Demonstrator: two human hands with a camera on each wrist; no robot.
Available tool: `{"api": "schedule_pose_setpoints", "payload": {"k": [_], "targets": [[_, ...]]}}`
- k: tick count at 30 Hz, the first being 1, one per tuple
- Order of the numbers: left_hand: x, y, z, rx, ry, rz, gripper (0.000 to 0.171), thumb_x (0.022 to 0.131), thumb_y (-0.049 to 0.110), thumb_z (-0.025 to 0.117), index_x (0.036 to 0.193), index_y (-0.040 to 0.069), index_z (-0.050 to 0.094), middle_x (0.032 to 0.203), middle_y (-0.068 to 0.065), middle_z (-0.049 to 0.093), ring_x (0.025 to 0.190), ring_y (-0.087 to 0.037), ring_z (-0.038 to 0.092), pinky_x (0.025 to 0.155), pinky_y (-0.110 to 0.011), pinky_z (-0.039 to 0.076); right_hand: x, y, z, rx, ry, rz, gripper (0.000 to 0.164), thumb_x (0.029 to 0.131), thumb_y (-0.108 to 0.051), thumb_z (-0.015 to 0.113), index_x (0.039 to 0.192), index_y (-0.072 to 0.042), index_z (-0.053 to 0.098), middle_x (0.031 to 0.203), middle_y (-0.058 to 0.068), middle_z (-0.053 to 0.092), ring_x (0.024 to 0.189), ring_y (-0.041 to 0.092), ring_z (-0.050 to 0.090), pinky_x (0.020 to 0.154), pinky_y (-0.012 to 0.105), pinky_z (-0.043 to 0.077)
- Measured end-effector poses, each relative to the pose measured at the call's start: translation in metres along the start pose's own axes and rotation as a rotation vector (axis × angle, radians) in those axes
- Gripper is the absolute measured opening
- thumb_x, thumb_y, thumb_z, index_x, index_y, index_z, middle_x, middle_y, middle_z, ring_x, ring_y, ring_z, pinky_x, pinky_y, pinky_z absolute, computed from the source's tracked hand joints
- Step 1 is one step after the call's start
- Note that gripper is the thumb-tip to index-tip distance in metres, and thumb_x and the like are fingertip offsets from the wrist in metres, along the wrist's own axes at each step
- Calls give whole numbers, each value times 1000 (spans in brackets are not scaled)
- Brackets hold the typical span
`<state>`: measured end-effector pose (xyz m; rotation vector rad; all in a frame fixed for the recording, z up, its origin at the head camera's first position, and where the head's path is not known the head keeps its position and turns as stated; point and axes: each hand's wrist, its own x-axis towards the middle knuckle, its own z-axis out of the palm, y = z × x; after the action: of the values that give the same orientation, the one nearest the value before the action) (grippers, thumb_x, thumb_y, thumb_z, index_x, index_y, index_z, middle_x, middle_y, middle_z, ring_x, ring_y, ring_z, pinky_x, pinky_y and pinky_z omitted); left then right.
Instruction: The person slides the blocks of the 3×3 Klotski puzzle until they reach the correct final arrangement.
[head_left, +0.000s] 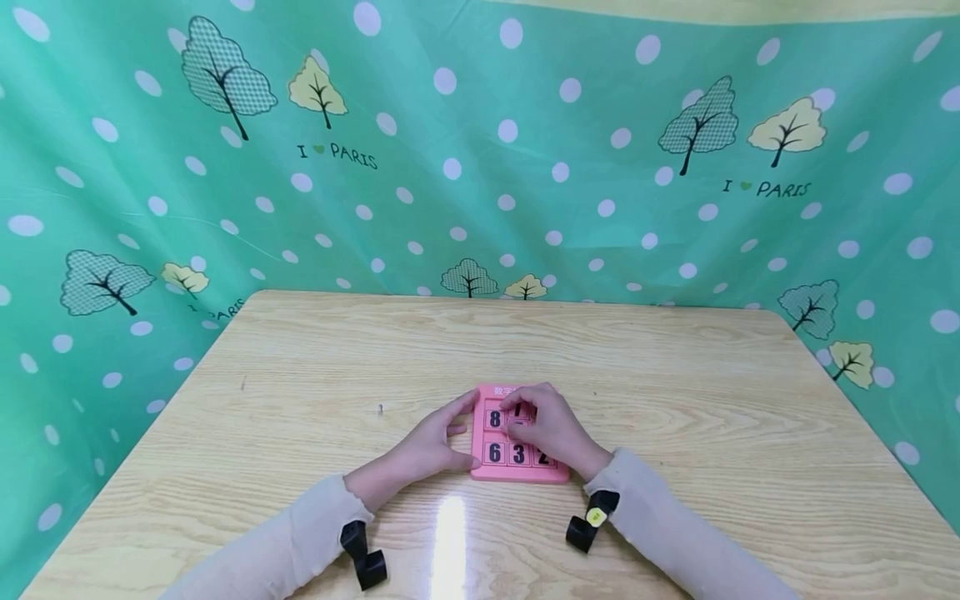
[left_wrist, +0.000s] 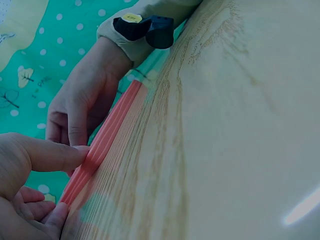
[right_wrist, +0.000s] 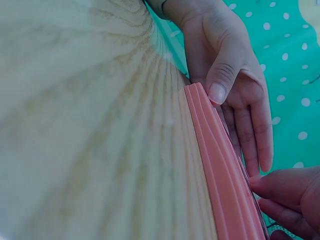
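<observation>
- Pink plastic makes up the number puzzle board (head_left: pixel 517 476), which lies flat on the table just below the middle of the frame.
- Tiles sit inside its raised rim: the 8 tile (head_left: pixel 494 419) towards its upper left, then the 6 tile (head_left: pixel 494 453), the 3 tile (head_left: pixel 519 454) and a partly covered 2 tile (head_left: pixel 544 458) along the bottom.
- Left hand (head_left: pixel 427 447) has thumb and forefinger spread apart along the board's left edge, the thumb touching the lower left corner and the forefinger near the upper one.
- Right hand (head_left: pixel 557 427) reaches over the board's right side, thumb and forefinger bent and apart, their tips at the tiles beside the 8; whether they pinch a tile, I cannot tell.
- Pale wood-grain table (head_left: pixel 315 358) fills the lower half, with a bright glare near the bottom centre.
- Light sleeves (head_left: pixel 315 533) enter from the lower left and lower right, each with a black wrist device (head_left: pixel 364 558).
- Green dotted cloth (head_left: pixel 480 200) with printed trees hangs across the top.
</observation>
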<state>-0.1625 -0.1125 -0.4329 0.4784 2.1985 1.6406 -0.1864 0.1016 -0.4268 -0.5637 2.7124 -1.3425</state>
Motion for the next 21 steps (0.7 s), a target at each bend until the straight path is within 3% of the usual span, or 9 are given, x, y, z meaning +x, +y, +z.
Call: {"api": "schedule_pose_setpoints", "payload": {"k": [21], "targets": [[1,-1,0,-9,-3,16,97,69,-2,74,149,4,21,150,-19,29,130,-38,38,110,-45,34,11,-2,-1,-25,41,28,21,77,-6,75,96,-15,71,95,-3,64,94,16,48,85,35,43]]}}
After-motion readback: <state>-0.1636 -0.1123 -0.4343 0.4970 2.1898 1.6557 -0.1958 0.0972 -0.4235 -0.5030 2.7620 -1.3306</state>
